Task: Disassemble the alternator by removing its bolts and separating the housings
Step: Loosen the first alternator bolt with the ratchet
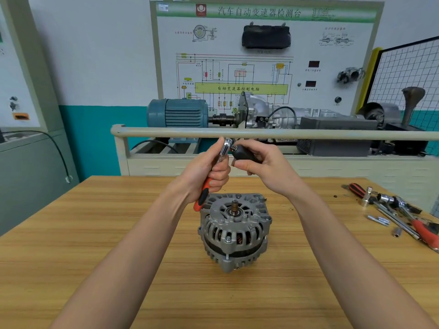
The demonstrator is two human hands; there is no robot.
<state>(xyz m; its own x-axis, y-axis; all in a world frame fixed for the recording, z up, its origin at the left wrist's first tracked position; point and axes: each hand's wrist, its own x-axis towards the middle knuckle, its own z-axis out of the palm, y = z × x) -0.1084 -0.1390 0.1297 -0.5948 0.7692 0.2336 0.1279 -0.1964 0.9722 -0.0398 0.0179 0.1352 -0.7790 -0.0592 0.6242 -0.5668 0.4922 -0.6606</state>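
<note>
A grey alternator [234, 231] stands on the wooden table [118, 233] with its shaft pointing up and both housings together. Above and behind it, my left hand [209, 172] grips a ratchet wrench [213, 174] with a chrome head and an orange-and-black handle that points down toward the alternator. My right hand [266, 166] holds a black socket-like part [242, 153] against the ratchet's head. Neither hand touches the alternator.
Loose tools [389, 210], sockets, a red-handled screwdriver and small bolts lie at the table's right edge. Behind the table runs a beige rail [285, 133], with a blue motor [178, 113], a gearbox and a wiring diagram board behind it. A grey cabinet stands at the left.
</note>
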